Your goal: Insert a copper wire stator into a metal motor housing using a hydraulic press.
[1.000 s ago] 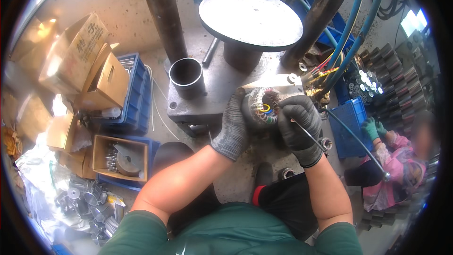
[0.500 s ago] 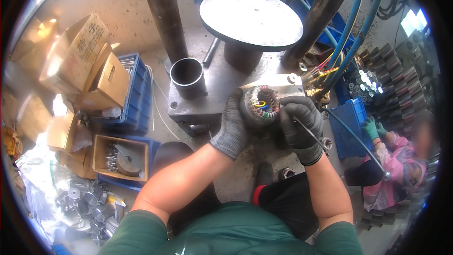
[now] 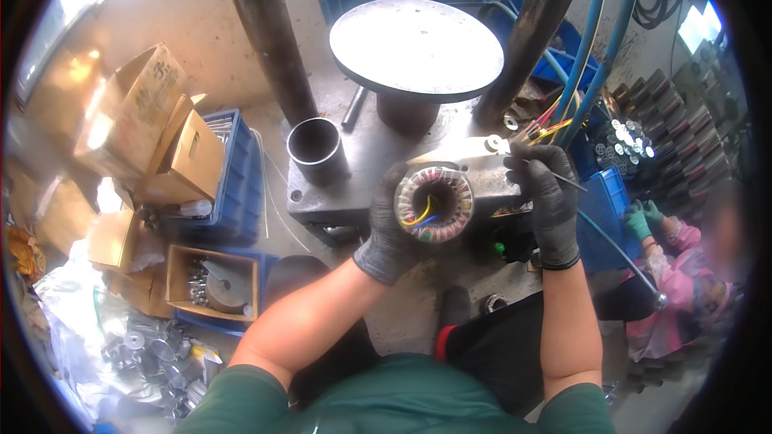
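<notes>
My left hand, in a dark grey glove, is wrapped round the side of a motor stator. The stator's ring of laced windings faces up at me, with yellow and blue wires showing in its bore. To the right, apart from the stator, my gloved right hand is closed on a thin metal rod. The rod points out to the lower right; the end among my fingers is hidden. Close to these fingertips is the right end of a metal bar bearing a pale round washer.
Behind my hands is a steel press bed with a round plate on a column and an upright pipe sleeve. Cardboard boxes and a blue crate stand left. Blue hoses hang at right, near a co-worker in pink.
My right hand has moved right and up, away from the stator, with the rod. In my left hand the stator has tilted, so its bore faces me more. The view has shifted slightly.
</notes>
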A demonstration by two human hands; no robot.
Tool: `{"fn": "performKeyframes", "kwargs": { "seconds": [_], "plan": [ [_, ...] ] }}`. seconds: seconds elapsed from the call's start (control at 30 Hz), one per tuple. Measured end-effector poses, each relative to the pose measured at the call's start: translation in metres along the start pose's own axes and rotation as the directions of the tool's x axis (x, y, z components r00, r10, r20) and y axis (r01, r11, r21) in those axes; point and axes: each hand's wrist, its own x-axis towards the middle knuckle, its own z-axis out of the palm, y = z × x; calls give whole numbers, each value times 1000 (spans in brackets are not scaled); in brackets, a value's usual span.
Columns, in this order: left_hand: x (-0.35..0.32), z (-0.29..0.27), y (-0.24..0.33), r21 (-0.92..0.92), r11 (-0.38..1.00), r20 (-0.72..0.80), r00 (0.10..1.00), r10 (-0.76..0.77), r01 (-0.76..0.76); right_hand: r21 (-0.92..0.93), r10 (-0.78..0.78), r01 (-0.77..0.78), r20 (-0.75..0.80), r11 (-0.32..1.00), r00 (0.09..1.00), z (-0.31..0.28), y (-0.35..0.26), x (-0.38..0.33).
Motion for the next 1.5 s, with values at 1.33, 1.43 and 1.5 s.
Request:
{"fn": "performKeyframes", "kwargs": {
  "seconds": [1.33, 1.43, 1.5],
  "plan": [
    [1, -27, -7, -165, 978, -122, 982, -147, 126, -7, 29, -38, -509, 999, 860, -88, 149, 132],
    [6, -22, -7, -64, 993, -137, 985, -108, 100, -82, -67, 31, -492, 996, 868, -90, 127, 121],
    [15, -27, -9, 20, 997, -124, 990, -68, 71, -195, -160, 76, -460, 978, 874, -88, 118, 109]
  ]
}}
